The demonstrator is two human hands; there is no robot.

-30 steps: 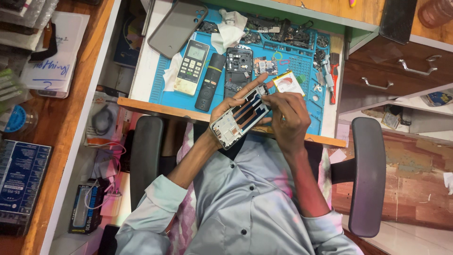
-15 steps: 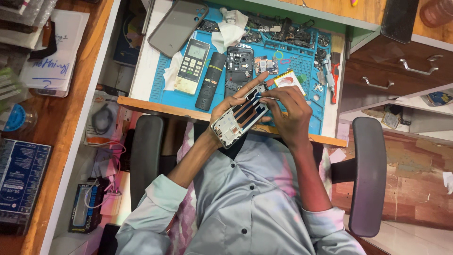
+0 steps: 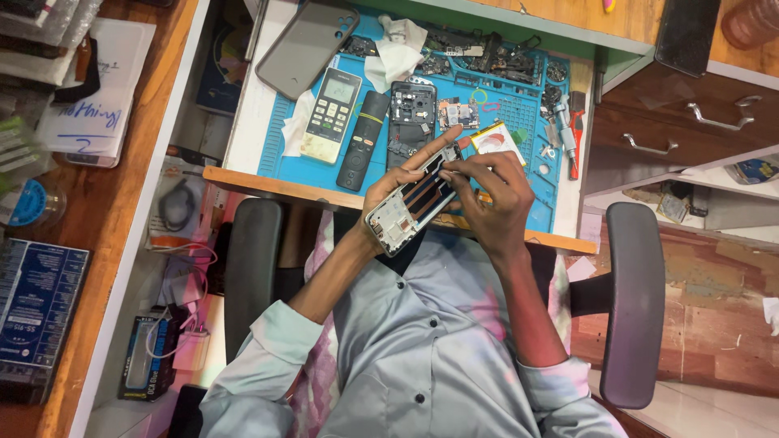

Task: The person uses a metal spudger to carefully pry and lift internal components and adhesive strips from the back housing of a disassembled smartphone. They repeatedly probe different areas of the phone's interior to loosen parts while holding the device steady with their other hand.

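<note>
At the far left, on the wooden counter (image 3: 114,268), lie a sheet of paper with blue handwriting (image 3: 93,113) and a dark blue box (image 3: 36,316); below the desk edge a small black carton (image 3: 146,369) sits among white cables.

Moving right, the blue work mat (image 3: 519,113) covers your desk. On it you have a grey phone case (image 3: 308,45), a white remote with a small screen (image 3: 333,113), a slim black remote (image 3: 363,139), crumpled white tissue (image 3: 395,57), and an opened phone body with its circuit parts exposed (image 3: 410,118).

Your left hand (image 3: 398,182) is curled around the stripped phone frame (image 3: 410,207), fingers wrapped under it and the index finger stretched along its upper edge. The frame is tilted, held in the air just over the near edge of the desk, above your chest, with its inner side facing up.

Your right hand (image 3: 491,199) is closed in a pinch at the upper end of the frame, fingertips (image 3: 458,166) pressing on it; whether something small is held between them is too small to tell.

Just beyond the hands lies a white and red flat battery (image 3: 495,138). Further right, red-handled tools (image 3: 574,134) rest at the mat's edge, then wooden drawers with 2 metal handles (image 3: 714,118), and the black chair armrest (image 3: 637,304).
</note>
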